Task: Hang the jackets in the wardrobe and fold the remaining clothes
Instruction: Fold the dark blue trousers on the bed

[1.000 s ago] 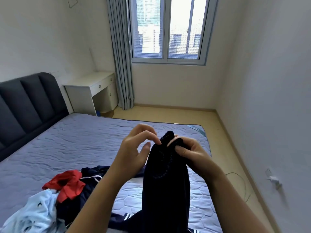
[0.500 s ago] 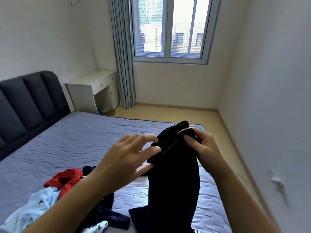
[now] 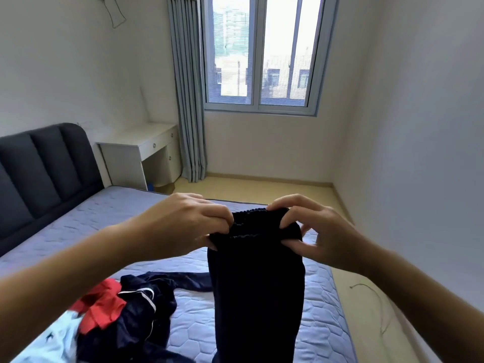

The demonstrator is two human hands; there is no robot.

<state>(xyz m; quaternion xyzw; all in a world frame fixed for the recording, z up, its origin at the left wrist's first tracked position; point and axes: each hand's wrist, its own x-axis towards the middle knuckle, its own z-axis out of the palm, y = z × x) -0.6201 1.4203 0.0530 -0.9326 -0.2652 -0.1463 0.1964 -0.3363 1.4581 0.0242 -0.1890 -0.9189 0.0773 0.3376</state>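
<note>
A pair of dark navy trousers point(image 3: 258, 292) hangs in front of me over the bed, held up by its ribbed elastic waistband. My left hand point(image 3: 180, 221) pinches the waistband's left end. My right hand point(image 3: 318, 231) pinches its right end between thumb and fingers. On the bed at lower left lies a heap of clothes: a navy jacket with white piping point(image 3: 141, 313), a red garment point(image 3: 100, 305) and a pale blue garment point(image 3: 49, 341).
The bed point(image 3: 110, 221) has a lilac quilted cover and a dark padded headboard point(image 3: 44, 169). A white desk point(image 3: 141, 150) stands beside a grey curtain point(image 3: 187, 95) and a window point(image 3: 262, 51). A thin cable point(image 3: 377, 305) lies on the floor at the right.
My left hand went from open fingers by the waistband to pinching it. Both hands drew apart, spreading the waistband flat and lifting the trousers a little.
</note>
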